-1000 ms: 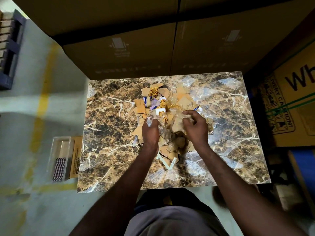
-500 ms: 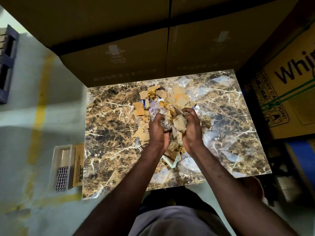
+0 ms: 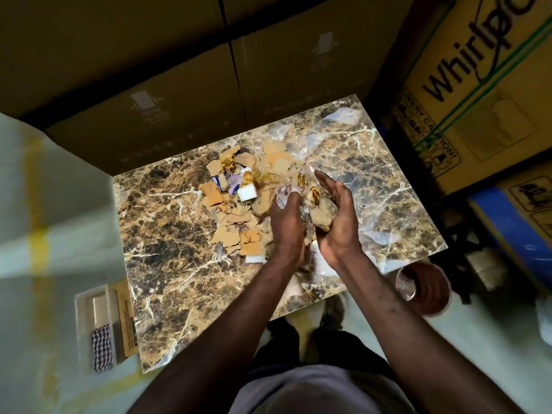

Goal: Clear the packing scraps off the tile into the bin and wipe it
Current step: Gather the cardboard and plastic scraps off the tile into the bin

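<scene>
Here both hands are raised above the marble tile [image 3: 167, 234], pressing a bundle of scraps [image 3: 318, 210] between them. The left hand [image 3: 288, 225] curls its fingers over crumpled clear plastic; the right hand [image 3: 336, 216] cups the cardboard and gold foil from the other side, fingers nearly straight. More loose scraps [image 3: 236, 204] lie on the tile just left of the hands. A round brown bin [image 3: 430, 289] stands on the floor beside the tile's near right corner.
</scene>
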Demonstrator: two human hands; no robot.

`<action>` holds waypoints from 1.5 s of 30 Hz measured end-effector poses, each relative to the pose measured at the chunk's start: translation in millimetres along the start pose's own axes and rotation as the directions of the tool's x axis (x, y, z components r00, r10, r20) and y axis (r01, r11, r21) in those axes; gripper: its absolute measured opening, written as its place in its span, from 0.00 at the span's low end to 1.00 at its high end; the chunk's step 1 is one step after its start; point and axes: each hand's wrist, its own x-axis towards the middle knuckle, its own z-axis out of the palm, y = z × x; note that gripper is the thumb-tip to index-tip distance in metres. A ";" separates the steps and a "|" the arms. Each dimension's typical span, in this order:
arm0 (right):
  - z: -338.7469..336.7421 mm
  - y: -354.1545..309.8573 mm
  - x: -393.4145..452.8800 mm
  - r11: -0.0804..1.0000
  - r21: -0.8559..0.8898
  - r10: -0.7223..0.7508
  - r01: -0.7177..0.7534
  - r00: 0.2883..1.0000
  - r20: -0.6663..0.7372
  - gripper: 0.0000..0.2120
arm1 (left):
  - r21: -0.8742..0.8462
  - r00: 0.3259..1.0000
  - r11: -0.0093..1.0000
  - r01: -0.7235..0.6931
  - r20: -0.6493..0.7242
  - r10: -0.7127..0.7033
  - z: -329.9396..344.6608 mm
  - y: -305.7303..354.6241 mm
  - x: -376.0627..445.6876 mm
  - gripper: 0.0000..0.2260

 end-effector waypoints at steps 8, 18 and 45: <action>-102.1 -53.1 -10.6 0.999 0.039 -0.012 0.021 0.975 -0.224 0.13 | 0.309 0.993 0.948 -0.072 0.108 0.040 94.8 -52.6 -53.1 0.15; -328.5 -130.4 -8.7 0.962 -0.196 -0.251 0.189 0.893 -0.374 0.17 | 0.586 0.923 0.770 -0.252 0.386 0.009 259.0 -199.1 -122.7 0.19; -801.0 171.3 205.6 0.682 -0.682 -0.153 -0.265 0.860 -0.487 0.29 | 0.830 0.655 0.496 -0.257 0.527 -0.542 319.0 -692.6 157.9 0.30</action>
